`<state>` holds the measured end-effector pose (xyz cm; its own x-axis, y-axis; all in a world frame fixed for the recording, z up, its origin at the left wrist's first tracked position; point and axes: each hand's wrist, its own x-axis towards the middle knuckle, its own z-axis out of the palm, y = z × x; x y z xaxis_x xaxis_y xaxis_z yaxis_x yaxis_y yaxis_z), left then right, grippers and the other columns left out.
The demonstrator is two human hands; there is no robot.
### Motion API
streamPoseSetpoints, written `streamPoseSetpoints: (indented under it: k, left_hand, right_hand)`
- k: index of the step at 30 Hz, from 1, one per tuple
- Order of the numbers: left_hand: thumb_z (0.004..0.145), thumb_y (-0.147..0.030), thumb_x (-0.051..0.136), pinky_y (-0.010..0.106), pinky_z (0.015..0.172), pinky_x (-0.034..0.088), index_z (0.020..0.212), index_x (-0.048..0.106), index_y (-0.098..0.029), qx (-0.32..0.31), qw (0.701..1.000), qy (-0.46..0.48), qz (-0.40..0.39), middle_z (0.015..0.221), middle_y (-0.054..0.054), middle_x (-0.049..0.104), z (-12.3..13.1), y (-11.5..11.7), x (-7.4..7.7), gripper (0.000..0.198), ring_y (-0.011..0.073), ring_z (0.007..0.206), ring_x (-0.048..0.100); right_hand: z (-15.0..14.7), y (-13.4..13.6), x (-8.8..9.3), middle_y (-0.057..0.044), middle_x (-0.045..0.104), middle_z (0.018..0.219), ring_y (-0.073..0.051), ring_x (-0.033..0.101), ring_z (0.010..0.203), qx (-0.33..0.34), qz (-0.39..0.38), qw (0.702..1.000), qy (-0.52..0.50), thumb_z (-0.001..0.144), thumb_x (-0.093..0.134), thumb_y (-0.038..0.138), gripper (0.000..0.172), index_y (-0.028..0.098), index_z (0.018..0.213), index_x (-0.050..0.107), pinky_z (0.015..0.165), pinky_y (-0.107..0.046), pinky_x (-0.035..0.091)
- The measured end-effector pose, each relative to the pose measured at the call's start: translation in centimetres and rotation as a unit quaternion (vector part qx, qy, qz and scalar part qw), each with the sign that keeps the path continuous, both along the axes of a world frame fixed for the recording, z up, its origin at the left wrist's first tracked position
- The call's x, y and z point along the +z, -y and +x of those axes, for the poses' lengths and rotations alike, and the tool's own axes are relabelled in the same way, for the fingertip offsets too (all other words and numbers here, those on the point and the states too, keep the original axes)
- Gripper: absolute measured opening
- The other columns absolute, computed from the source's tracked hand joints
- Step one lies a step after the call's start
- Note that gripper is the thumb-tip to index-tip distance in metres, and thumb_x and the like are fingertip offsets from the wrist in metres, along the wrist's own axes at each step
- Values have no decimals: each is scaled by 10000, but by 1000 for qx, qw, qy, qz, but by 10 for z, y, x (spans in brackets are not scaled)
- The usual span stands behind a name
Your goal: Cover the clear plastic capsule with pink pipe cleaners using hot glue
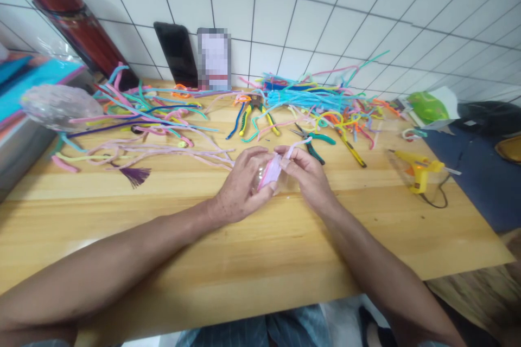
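My left hand is closed around a clear, rounded piece that looks like a plastic ball, partly hidden by the fingers. Rows of lilac pipe cleaner with a pink edge cover part of it. On the other side, my right hand pinches the lilac strand close to the piece, and its loose end sticks out up and to the right. Just beyond my right hand lie needle-nose pliers with green-and-black handles.
Heaps of coloured pipe cleaners lie along the tiled wall and at left. Yellow-handled pliers, a yellow cutter knife and a yellow glue gun rest on the table. A red flask and two phones stand behind.
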<state>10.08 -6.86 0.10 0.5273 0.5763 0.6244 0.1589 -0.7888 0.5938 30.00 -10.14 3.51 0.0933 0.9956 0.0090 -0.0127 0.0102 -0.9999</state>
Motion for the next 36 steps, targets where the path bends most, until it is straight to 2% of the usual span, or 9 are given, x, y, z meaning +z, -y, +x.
streamPoseSetpoints:
  k: [11,25,27,31,34,36]
  left_hand:
    - [1014,-237,635,556,1214,471,1555,445,-264,-21,1000,-10,0,1482,152,548,-2,0,0,574,319,1440,503]
    - [1033,-278,617,580,1179,506,1546,476,-288,5,1000,-18,8,1462,136,575,-2,-2,1,531,330,1425,538]
    - [1034,-285,615,581,1177,514,1544,479,-296,7,1000,-14,8,1458,131,580,-3,-2,1,528,332,1422,544]
    - [1038,-298,602,594,1179,523,1561,463,-327,0,1000,-18,20,1438,106,612,-5,-4,2,542,350,1433,542]
    - [1043,-330,607,610,1176,526,1545,473,-325,1,999,-24,26,1450,107,609,-6,-6,1,519,368,1437,549]
    - [1045,-334,610,618,1173,526,1530,481,-317,4,999,-26,31,1458,116,603,-6,-6,1,502,372,1435,556]
  right_hand:
    - [-3,1,3,-35,778,1161,-252,698,1132,15,-6,1000,-19,773,911,524,341,256,807,703,1008,-388,528]
    - [-4,1,4,-42,771,1168,-244,699,1140,22,-4,1000,-17,775,887,593,419,250,815,651,978,-364,541]
    - [-4,0,4,-43,768,1152,-240,700,1124,19,0,1000,-2,782,873,622,437,250,827,648,961,-355,545]
    - [2,-2,14,-8,747,990,-208,690,975,17,13,997,70,831,804,667,438,259,875,649,889,-334,536]
    - [18,4,27,0,761,996,-196,689,952,22,13,990,141,853,795,580,349,252,919,696,883,-336,518]
    - [38,17,32,-3,776,987,-198,691,935,3,14,983,184,870,786,493,254,252,930,732,882,-350,514]
